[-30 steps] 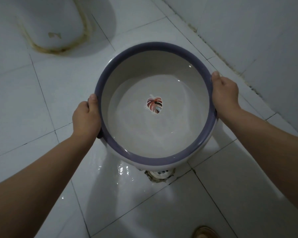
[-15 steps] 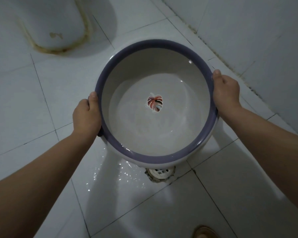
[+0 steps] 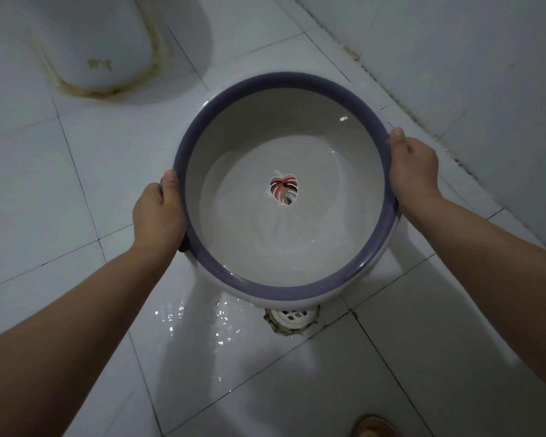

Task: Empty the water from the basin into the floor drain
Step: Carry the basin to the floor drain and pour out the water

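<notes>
**Basin held over the drain**

Your left hand [image 3: 158, 216] clamps the left side of the round, glossy white basin [image 3: 284, 127] at its smooth purple rim; your right hand [image 3: 415, 168] clamps the right side. A little water [image 3: 284, 234] lies inside. The floor drain [image 3: 292, 318] sits just under its near edge, on wet shiny tiles [image 3: 454, 357].

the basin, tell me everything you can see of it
The basin is round and deep, looks like smooth plastic, pale grey-white inside and out with a dull purple band around the rim. A red-and-pink leaf sticker sits at the centre of its bottom. A shallow pool of clear water lies toward the near side. It is held above the tiled floor, near edge over the floor drain. The left hand and right hand grip opposite sides of the rim.
</notes>
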Demonstrator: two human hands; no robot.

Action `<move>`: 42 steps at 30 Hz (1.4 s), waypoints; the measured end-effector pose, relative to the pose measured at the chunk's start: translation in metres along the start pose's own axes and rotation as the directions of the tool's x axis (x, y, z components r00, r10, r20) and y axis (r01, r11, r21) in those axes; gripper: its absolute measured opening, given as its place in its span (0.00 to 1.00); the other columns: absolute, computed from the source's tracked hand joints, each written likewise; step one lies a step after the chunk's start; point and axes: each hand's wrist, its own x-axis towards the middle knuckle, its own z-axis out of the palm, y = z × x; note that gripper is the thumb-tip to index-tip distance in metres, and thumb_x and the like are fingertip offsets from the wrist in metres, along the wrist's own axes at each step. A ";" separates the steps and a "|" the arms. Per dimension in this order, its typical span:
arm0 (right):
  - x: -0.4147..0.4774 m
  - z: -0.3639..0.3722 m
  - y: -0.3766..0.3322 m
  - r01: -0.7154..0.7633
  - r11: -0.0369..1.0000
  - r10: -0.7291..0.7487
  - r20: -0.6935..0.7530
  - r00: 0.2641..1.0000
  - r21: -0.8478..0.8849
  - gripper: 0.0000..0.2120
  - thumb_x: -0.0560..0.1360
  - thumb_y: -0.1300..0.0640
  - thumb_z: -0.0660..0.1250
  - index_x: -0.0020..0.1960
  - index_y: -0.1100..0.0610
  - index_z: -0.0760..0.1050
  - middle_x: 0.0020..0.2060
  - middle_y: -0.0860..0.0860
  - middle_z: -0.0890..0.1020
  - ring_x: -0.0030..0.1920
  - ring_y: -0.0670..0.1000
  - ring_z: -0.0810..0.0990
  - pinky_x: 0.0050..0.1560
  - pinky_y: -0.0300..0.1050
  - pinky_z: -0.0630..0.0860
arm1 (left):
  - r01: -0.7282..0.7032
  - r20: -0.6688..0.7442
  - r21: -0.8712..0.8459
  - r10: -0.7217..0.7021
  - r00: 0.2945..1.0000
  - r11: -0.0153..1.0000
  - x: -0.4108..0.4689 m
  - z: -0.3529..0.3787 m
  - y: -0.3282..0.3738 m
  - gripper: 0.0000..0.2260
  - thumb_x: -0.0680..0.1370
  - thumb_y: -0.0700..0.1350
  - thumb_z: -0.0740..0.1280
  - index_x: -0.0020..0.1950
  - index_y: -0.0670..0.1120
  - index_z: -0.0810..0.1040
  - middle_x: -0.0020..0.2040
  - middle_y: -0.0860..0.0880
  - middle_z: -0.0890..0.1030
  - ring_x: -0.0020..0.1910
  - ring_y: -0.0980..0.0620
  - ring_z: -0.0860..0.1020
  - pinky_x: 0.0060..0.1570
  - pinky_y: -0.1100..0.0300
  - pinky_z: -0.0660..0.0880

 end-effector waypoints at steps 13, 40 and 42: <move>-0.002 -0.001 0.002 -0.004 1.000 0.004 -0.001 1.000 0.022 0.22 0.78 0.45 0.52 0.29 0.52 0.65 0.28 0.48 0.69 0.30 0.46 0.68 0.33 0.42 0.65 | -0.008 0.002 0.009 0.008 1.000 1.000 -0.003 -0.002 0.001 0.22 0.80 0.57 0.47 0.45 0.41 0.70 0.41 0.42 0.74 0.43 0.42 0.75 0.46 0.46 0.74; -0.007 -0.007 0.002 -0.014 0.998 0.015 -0.017 1.000 0.056 0.21 0.79 0.45 0.52 0.30 0.50 0.66 0.29 0.47 0.70 0.31 0.44 0.69 0.33 0.40 0.66 | -0.017 0.004 -0.006 0.017 1.000 1.000 -0.008 -0.004 0.006 0.21 0.80 0.57 0.48 0.46 0.41 0.70 0.41 0.41 0.74 0.42 0.44 0.74 0.44 0.48 0.73; -0.006 -0.007 0.001 -0.012 0.998 0.013 -0.022 1.000 0.055 0.21 0.79 0.45 0.52 0.30 0.50 0.66 0.29 0.47 0.70 0.31 0.44 0.69 0.32 0.40 0.66 | -0.022 0.002 -0.009 0.022 1.000 1.000 -0.008 -0.004 0.006 0.21 0.80 0.57 0.48 0.46 0.41 0.70 0.41 0.41 0.74 0.41 0.44 0.74 0.42 0.51 0.71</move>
